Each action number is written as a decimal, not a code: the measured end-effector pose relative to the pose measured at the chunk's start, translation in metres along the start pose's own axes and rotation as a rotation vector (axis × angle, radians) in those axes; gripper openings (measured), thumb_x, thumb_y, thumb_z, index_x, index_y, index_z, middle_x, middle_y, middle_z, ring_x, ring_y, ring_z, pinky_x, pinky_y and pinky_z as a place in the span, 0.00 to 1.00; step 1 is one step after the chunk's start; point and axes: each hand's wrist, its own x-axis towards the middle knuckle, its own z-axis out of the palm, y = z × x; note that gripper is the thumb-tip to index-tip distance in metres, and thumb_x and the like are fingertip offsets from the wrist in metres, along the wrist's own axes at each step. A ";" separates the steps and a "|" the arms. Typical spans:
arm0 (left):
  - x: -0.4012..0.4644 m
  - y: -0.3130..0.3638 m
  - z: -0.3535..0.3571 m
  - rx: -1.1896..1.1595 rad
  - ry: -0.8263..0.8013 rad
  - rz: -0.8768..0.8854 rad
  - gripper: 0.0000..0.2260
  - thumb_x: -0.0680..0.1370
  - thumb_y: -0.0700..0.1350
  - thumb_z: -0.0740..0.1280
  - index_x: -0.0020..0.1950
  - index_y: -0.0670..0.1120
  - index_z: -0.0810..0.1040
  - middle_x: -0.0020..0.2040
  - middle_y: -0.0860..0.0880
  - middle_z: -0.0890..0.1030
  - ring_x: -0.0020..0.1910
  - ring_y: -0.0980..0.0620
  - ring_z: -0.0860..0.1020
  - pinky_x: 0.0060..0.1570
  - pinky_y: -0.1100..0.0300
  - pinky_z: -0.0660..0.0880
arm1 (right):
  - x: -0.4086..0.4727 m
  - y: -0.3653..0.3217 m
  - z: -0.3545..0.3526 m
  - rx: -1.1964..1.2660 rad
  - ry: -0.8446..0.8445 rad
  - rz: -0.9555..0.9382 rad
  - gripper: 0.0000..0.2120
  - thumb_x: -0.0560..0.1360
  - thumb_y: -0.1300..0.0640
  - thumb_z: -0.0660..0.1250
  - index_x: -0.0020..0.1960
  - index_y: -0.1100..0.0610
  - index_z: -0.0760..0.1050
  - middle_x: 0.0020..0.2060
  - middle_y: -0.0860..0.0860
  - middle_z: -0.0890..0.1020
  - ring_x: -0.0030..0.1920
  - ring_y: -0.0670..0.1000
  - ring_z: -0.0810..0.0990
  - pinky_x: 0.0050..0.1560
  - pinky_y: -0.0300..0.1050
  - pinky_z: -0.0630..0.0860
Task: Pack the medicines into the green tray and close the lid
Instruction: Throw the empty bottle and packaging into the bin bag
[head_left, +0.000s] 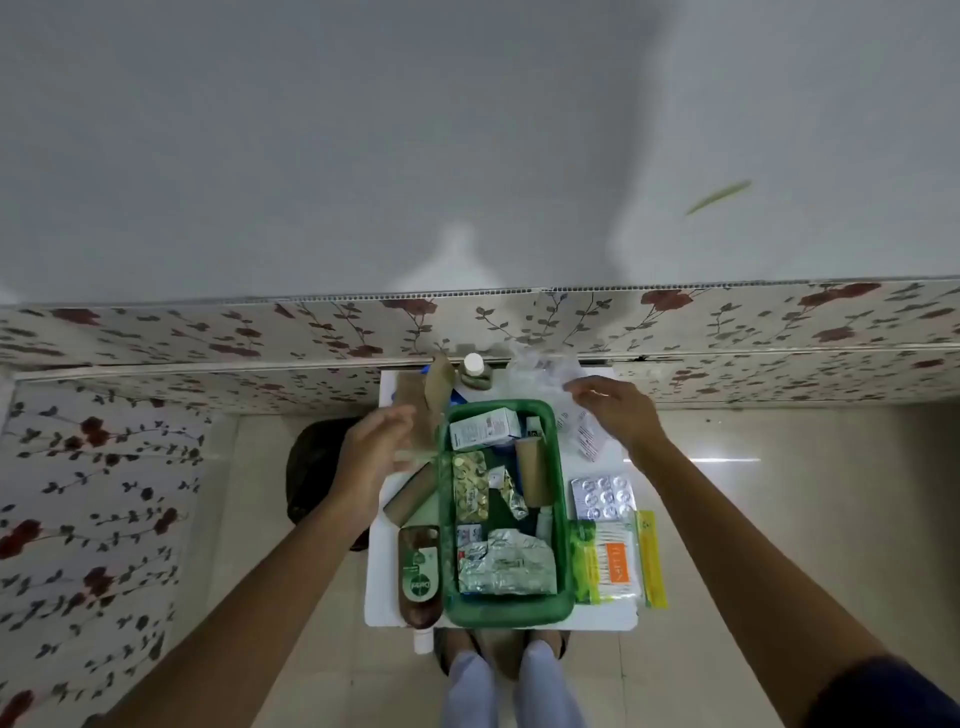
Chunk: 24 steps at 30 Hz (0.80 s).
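The green tray (563, 530) stands in the middle of the small white bench (608, 616), with no lid on it. Inside lie a white medicine box (483, 428) at 12 o'clock, a gold blister strip (470, 486) near the centre, a brown tube (532, 470) at 2 o'clock and a crumpled silver strip (506, 564) at 6 o'clock. A brown Dettol bottle (418, 577) lies at 8 o'clock of the tray, just beside its wall. A silver tablet blister (602, 496) and a packet of cotton buds (613, 564) lie at 3 to 4 o'clock. The left hand (371, 449) hovers at 10 o'clock, blurred, fingers loosely spread, grasping nothing. The right hand (615, 408) hovers at 1 o'clock, released too.
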 end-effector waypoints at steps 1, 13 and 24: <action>0.004 0.000 0.003 0.012 0.008 0.040 0.09 0.78 0.42 0.61 0.56 0.46 0.78 0.50 0.52 0.78 0.50 0.54 0.76 0.47 0.59 0.74 | 0.005 -0.001 0.004 -0.050 -0.064 -0.002 0.12 0.74 0.56 0.63 0.56 0.51 0.79 0.60 0.50 0.79 0.59 0.51 0.75 0.63 0.43 0.66; 0.048 0.001 0.031 0.357 0.100 0.090 0.04 0.75 0.41 0.63 0.45 0.43 0.77 0.45 0.45 0.75 0.47 0.49 0.73 0.46 0.59 0.67 | -0.043 -0.019 -0.019 0.246 0.257 -0.148 0.13 0.74 0.65 0.63 0.55 0.54 0.79 0.49 0.49 0.83 0.46 0.41 0.79 0.55 0.37 0.74; -0.021 -0.009 -0.104 -0.498 0.438 0.085 0.14 0.75 0.31 0.61 0.58 0.40 0.78 0.46 0.51 0.81 0.43 0.54 0.78 0.42 0.63 0.78 | -0.103 -0.101 0.128 0.078 -0.211 -0.287 0.21 0.74 0.47 0.63 0.63 0.56 0.73 0.60 0.52 0.77 0.58 0.49 0.76 0.50 0.35 0.69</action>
